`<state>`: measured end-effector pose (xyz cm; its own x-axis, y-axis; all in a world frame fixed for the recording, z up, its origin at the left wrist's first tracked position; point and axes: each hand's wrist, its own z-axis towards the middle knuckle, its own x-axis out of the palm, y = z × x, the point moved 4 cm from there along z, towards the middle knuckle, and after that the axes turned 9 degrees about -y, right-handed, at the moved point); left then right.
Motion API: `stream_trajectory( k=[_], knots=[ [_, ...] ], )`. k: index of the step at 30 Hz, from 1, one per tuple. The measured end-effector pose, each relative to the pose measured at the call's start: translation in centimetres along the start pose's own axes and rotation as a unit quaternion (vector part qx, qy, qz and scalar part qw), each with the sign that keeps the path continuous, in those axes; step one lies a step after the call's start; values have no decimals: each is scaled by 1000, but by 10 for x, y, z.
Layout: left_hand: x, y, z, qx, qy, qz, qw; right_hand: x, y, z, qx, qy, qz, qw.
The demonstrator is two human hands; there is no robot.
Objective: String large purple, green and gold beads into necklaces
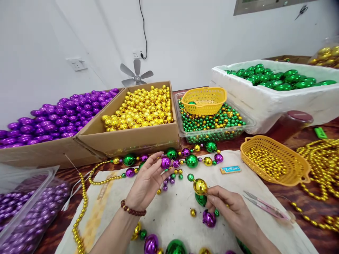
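My left hand (145, 181), with a brown beaded bracelet (133, 209) at its wrist, pinches a shiny purple bead (166, 162) between fingers and thumb. A thin string (183, 170) runs from near that bead to a small green bead (190, 177). Beside it is a large gold bead (200, 186), gripped at its edge by my right hand (229, 204). Below the right fingers hang a green bead (200, 200) and a purple bead (209, 218). A loose gold bead (193, 212) and several small beads lie on the white cloth (169, 215).
Cardboard boxes hold purple beads (60, 114) and gold beads (143, 107). A clear tub (182, 132) carries mixed beads and a yellow basket (203, 100). Right are a foam box (265, 102), another basket (296, 173), pink-handled snips (267, 206) and gold bead strands (317, 165).
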<state>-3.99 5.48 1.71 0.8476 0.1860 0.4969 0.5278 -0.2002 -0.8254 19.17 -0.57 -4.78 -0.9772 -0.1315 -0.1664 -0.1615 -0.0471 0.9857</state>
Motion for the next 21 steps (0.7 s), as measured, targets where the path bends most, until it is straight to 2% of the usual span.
stream_trajectory(
  k=[10,21],
  knots=[
    [12,-3,7,-11,12,-75,997,2,-1,-2,-17,17,-27,999],
    [22,-2,2,-19,37,-84,996,1,-1,-2,-15,2,-32,999]
  ],
)
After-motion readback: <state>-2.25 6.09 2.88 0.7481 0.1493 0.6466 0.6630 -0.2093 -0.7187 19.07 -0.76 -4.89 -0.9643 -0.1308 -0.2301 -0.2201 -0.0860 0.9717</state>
